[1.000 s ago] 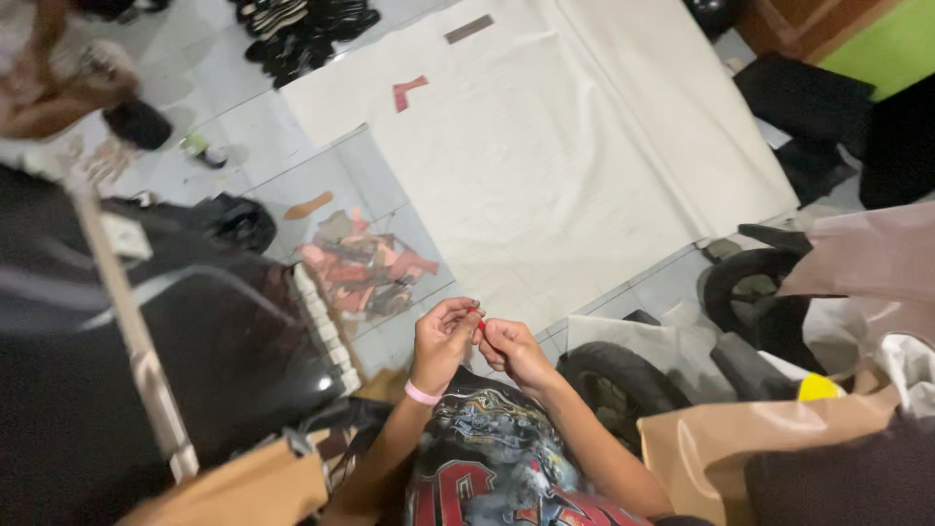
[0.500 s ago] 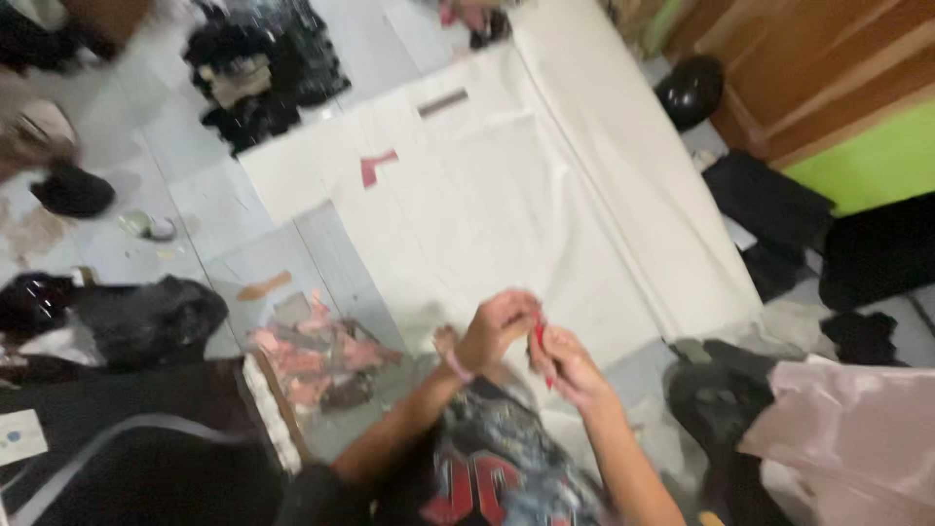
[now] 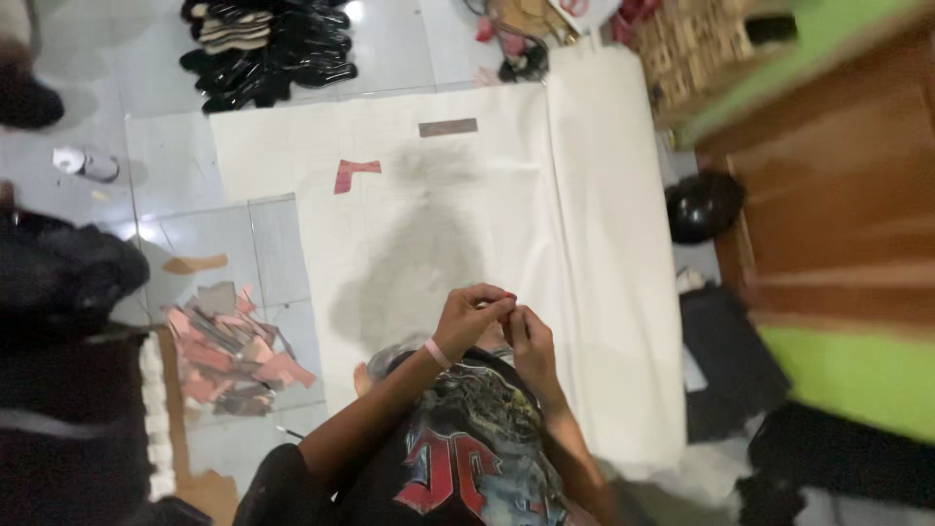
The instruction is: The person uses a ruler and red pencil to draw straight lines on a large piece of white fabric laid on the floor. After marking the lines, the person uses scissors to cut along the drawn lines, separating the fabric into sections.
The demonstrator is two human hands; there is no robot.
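My left hand (image 3: 470, 314) and my right hand (image 3: 529, 336) meet in front of my chest, fingertips pinched together on a small red object (image 3: 508, 295) too small to identify. A pink band circles my left wrist (image 3: 437, 352). Below the hands spreads a large white sheet (image 3: 409, 205) on the floor. A red cut piece (image 3: 353, 174) and a brown strip (image 3: 448, 128) lie on the sheet, far from my hands.
A heap of pink and grey cut pieces (image 3: 234, 351) lies on the tiles at left. Black shoes (image 3: 268, 49) are piled at the top. A black round object (image 3: 703, 206) sits by a wooden door (image 3: 828, 195) at right. Dark bags (image 3: 58, 282) stand at left.
The view has swung, so the sheet now lies square ahead and the door fills the right. My hands stay pinched together on the small red object.
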